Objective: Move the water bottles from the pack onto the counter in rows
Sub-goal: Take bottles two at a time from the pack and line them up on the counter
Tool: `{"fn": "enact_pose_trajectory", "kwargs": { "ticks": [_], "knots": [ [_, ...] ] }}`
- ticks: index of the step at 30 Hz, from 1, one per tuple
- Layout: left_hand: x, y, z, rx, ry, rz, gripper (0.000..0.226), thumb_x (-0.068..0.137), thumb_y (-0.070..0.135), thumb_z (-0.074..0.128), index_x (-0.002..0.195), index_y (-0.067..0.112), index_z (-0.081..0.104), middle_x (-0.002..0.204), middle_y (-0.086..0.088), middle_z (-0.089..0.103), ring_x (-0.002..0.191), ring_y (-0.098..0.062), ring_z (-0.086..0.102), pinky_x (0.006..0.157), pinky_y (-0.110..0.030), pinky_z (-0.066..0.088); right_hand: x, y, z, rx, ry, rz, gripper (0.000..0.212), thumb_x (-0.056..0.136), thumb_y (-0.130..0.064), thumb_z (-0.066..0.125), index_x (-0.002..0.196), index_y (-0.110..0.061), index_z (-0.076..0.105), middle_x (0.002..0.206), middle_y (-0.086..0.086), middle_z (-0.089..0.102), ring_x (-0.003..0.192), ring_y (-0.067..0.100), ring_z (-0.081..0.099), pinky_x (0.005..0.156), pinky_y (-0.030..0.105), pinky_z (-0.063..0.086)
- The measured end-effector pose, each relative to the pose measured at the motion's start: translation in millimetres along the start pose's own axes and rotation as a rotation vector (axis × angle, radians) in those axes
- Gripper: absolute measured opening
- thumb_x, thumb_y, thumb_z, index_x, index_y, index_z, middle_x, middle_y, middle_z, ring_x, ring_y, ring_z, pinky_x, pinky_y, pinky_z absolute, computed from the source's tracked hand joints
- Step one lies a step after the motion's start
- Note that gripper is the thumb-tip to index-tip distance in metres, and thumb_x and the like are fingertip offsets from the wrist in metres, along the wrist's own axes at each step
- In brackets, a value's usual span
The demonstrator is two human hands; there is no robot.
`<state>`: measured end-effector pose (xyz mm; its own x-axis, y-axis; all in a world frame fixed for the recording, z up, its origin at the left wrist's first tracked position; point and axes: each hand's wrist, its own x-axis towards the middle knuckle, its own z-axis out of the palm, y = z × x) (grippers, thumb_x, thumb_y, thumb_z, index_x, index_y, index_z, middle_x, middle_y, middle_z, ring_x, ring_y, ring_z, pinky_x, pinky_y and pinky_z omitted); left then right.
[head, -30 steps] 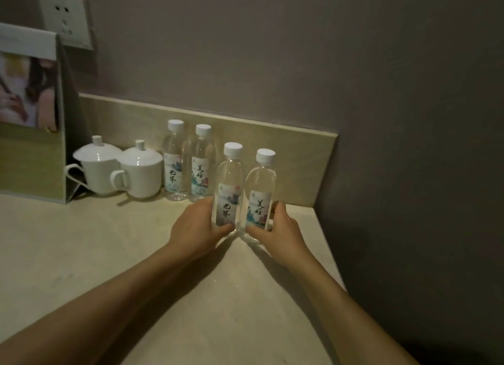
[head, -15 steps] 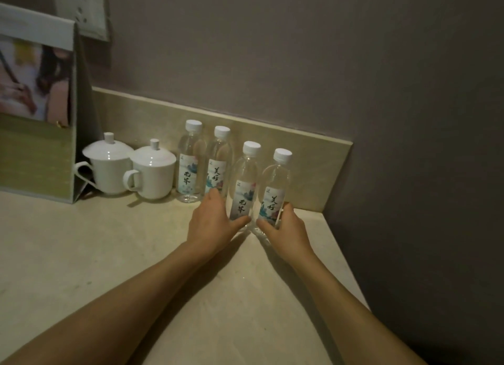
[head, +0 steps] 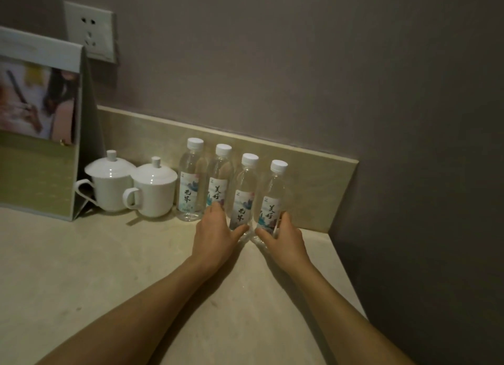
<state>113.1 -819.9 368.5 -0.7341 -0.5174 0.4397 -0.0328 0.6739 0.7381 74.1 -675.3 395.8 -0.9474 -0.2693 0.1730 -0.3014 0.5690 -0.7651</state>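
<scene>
Several clear water bottles with white caps and printed labels stand upright on the beige counter (head: 81,269) near the low backsplash. The two left ones (head: 189,184) (head: 219,184) stand untouched at the back. My left hand (head: 215,233) grips the lower part of the third bottle (head: 244,190). My right hand (head: 283,236) grips the base of the fourth bottle (head: 272,198), the rightmost. Both held bottles stand close together on the counter, a little in front of the other two. No pack is in view.
Two white lidded cups (head: 110,182) (head: 154,190) stand left of the bottles. A standing display card (head: 41,135) rises at the far left, under a wall socket (head: 90,30). The counter ends at a dark wall (head: 409,173) on the right.
Both hands have pushed the two held bottles back toward the backsplash, closer to the other two bottles. The camera has shifted as well.
</scene>
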Motion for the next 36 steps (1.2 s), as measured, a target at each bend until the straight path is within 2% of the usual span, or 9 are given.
{"fn": "enact_pose_trajectory", "kwargs": {
  "ticks": [3,8,12,17,20,23,29,33,36],
  "knots": [
    [2.7,-1.1,-0.8,0.065,0.013,0.045,0.055,0.075,0.042,0.077,0.116,0.015,0.053,0.112,-0.002,0.061,0.102,-0.019,0.060,0.087,-0.037,0.055,7.3,0.5,1.2,0.011,-0.007,-0.003,0.044,0.086,-0.029,0.069,0.119,-0.018,0.042,0.129,0.006,0.058,0.115,0.023,0.059,0.092,0.041,0.055],
    [11.2,-0.8,-7.2,0.328,-0.037,0.169,0.051,0.082,0.057,0.063,0.114,0.018,0.060,0.105,0.000,0.068,0.093,-0.014,0.065,0.078,-0.028,0.055,15.0,2.4,4.7,0.008,0.002,-0.018,0.041,0.086,-0.029,0.068,0.117,-0.021,0.042,0.127,0.005,0.059,0.114,0.022,0.059,0.089,0.037,0.055],
    [10.8,1.0,-7.1,0.438,-0.098,0.216,0.045,0.088,0.056,0.055,0.111,0.017,0.062,0.099,-0.001,0.069,0.089,-0.016,0.066,0.078,-0.031,0.056,16.4,3.9,5.4,0.012,0.006,-0.021,0.042,0.086,-0.031,0.069,0.117,-0.021,0.043,0.126,0.004,0.059,0.113,0.021,0.059,0.087,0.035,0.055],
    [12.9,3.7,-5.0,0.460,-0.130,0.187,0.038,0.090,0.051,0.056,0.100,0.016,0.068,0.092,-0.002,0.070,0.085,-0.018,0.066,0.077,-0.034,0.057,20.0,4.4,5.7,0.001,0.009,-0.013,0.043,0.084,-0.032,0.070,0.116,-0.020,0.044,0.125,0.004,0.059,0.111,0.021,0.060,0.088,0.038,0.055],
    [15.8,5.8,-2.0,0.484,-0.152,0.181,0.037,0.091,0.049,0.056,0.094,0.015,0.070,0.087,-0.003,0.069,0.080,-0.017,0.065,0.073,-0.031,0.056,22.4,5.0,5.9,-0.019,0.030,-0.016,0.044,0.084,-0.035,0.071,0.116,-0.018,0.045,0.123,0.004,0.059,0.111,0.021,0.060,0.089,0.042,0.056],
    [20.1,9.0,1.0,0.545,-0.172,0.178,0.039,0.093,0.048,0.054,0.095,0.012,0.068,0.087,-0.005,0.068,0.081,-0.020,0.065,0.075,-0.032,0.055,24.6,5.6,6.3,-0.045,0.054,-0.032,0.046,0.083,-0.037,0.071,0.115,-0.016,0.046,0.122,0.005,0.058,0.108,0.022,0.060,0.087,0.043,0.056],
    [25.3,13.1,4.4,0.660,-0.184,0.195,0.041,0.094,0.049,0.051,0.096,0.011,0.068,0.090,-0.007,0.069,0.084,-0.023,0.067,0.069,-0.032,0.050,28.6,5.9,5.8,-0.078,0.066,-0.040,0.047,0.083,-0.040,0.071,0.113,-0.014,0.047,0.121,0.007,0.057,0.107,0.025,0.060,0.086,0.045,0.054],
    [27.0,13.9,6.2,0.679,-0.171,0.193,0.041,0.094,0.049,0.051,0.095,0.011,0.068,0.090,-0.007,0.069,0.084,-0.024,0.066,0.065,-0.031,0.045,31.2,6.3,7.2,-0.089,0.083,-0.044,0.045,0.084,-0.040,0.070,0.112,-0.014,0.047,0.120,0.008,0.057,0.106,0.025,0.059,0.083,0.040,0.053],
    [28.0,15.0,7.3,0.669,-0.171,0.191,0.041,0.094,0.048,0.051,0.094,0.011,0.067,0.089,-0.007,0.068,0.083,-0.023,0.066,0.067,-0.031,0.049,33.5,6.4,7.1,-0.082,0.078,-0.039,0.044,0.085,-0.038,0.069,0.114,-0.015,0.046,0.122,0.007,0.057,0.108,0.024,0.059,0.085,0.040,0.054]
  ]
}}
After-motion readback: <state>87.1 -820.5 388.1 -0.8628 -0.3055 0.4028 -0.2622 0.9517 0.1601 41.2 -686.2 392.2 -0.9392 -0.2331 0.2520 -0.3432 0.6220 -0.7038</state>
